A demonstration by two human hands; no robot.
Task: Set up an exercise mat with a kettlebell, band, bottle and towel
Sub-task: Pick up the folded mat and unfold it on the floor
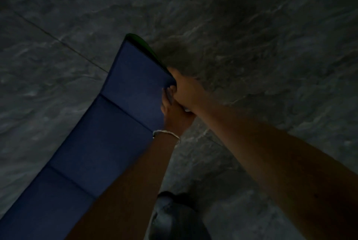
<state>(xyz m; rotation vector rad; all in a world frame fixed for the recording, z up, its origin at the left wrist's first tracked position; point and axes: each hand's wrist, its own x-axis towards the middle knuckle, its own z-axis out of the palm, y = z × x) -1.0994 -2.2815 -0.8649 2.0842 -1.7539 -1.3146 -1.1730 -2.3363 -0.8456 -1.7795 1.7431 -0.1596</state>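
Observation:
A blue folding exercise mat [100, 142] with a green underside stretches from the lower left up to the middle of the head view, its panels creased and its far end raised off the floor. My left hand [172, 113], with a thin bracelet at the wrist, grips the mat's right edge. My right hand [184, 88] grips the same edge just above it, close to the far corner. The two hands touch each other. The scene is dim. No kettlebell, band, bottle or towel is in view.
Grey marbled floor tiles [251, 26] fill the view, with a tile seam running across the left. A dark shoe or foot [174, 218] shows at the bottom, just right of the mat.

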